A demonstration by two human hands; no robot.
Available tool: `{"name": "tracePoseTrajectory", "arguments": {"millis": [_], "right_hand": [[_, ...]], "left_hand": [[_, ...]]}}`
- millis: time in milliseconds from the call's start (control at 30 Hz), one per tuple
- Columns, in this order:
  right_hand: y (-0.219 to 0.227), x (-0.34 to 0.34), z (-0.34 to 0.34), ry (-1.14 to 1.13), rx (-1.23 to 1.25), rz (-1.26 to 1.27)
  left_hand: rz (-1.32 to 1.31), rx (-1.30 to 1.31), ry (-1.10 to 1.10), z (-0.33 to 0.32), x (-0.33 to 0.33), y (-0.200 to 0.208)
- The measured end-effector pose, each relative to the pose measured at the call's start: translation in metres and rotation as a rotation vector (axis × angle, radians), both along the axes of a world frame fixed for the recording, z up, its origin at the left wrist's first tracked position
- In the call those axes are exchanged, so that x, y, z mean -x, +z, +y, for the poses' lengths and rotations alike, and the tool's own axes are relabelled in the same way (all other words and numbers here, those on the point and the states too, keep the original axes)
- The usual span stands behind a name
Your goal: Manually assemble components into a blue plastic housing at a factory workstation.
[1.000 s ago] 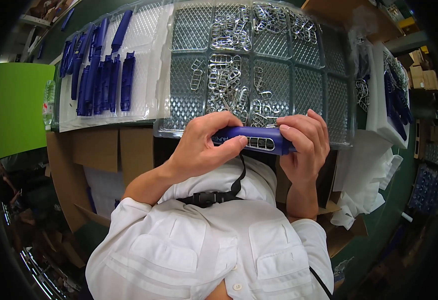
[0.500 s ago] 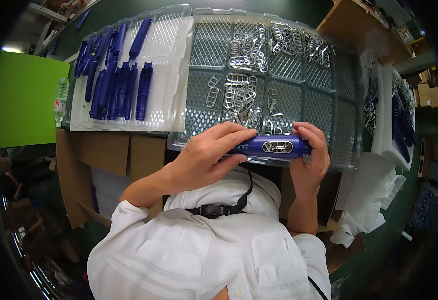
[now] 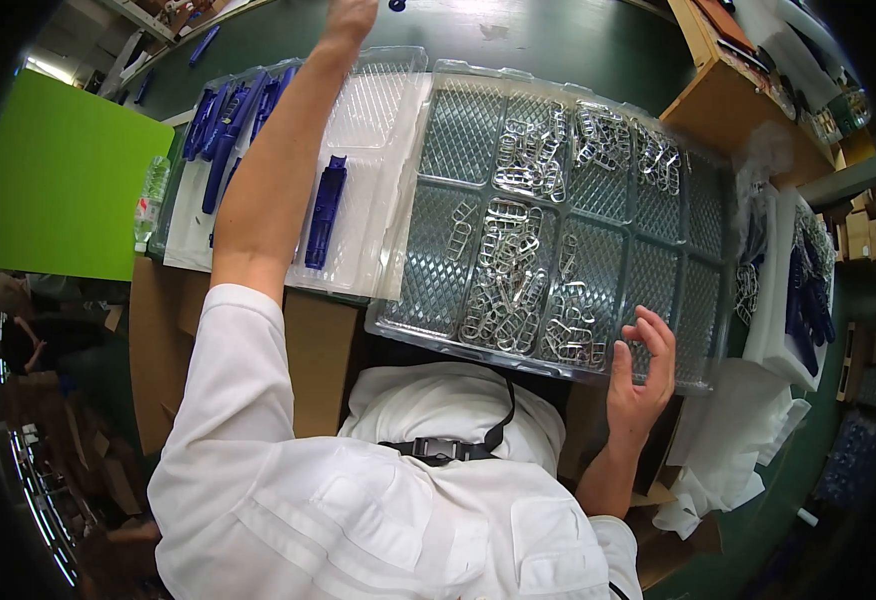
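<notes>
My left arm stretches far forward over the left tray, and my left hand (image 3: 354,14) is cut by the top edge, its fingers mostly out of sight. Just right of it, a small dark blue piece (image 3: 397,5) shows at the frame edge. My right hand (image 3: 644,372) hovers over the front right of the clear compartment tray (image 3: 448,282), palm up, fingers curled apart with nothing in them. Silver metal frames (image 3: 506,270) fill several of that tray's compartments. Blue plastic casing parts (image 3: 326,212) lie in the white-lined left tray (image 3: 366,200), partly hidden by my left arm.
A water bottle (image 3: 151,200) stands by the left tray beside a green panel (image 3: 58,180). Cardboard boxes (image 3: 323,350) lie below the table's front edge. At right are a white foam box (image 3: 770,290) with blue parts and a wooden box (image 3: 723,90) further back.
The blue oval-windowed device held between both hands has gone from view. My left hand moved far forward and left; my right hand stayed right, lower and empty. The view shifted slightly.
</notes>
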State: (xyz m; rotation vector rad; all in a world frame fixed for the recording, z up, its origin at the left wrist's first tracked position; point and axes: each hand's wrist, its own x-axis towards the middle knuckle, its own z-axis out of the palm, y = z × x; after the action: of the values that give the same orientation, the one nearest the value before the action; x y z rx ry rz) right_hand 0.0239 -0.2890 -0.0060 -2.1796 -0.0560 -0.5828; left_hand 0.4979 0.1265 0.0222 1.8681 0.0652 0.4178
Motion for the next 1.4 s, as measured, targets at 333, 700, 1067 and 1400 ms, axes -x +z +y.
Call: {"name": "tracePoseTrajectory", "arguments": {"millis": [333,700,1067,1400], "right_hand": [[0.026,-0.043,0.007,0.051,0.243,0.089],[-0.041,-0.223,0.021,0.215,0.980,0.130],[-0.045,-0.257,0.021,0.370,0.714,0.041],[-0.014,-0.193,-0.062,0.292,0.277,0.242]], "left_hand": [[-0.472,0.203,0.444,0.120,0.369,0.028],[0.068,0.406,1.334,0.320,0.667,-0.231],[0.413,-0.213,1.431,0.420,0.867,-0.246],[0.962,-0.806,1.118,0.462,0.783,-0.245]]}}
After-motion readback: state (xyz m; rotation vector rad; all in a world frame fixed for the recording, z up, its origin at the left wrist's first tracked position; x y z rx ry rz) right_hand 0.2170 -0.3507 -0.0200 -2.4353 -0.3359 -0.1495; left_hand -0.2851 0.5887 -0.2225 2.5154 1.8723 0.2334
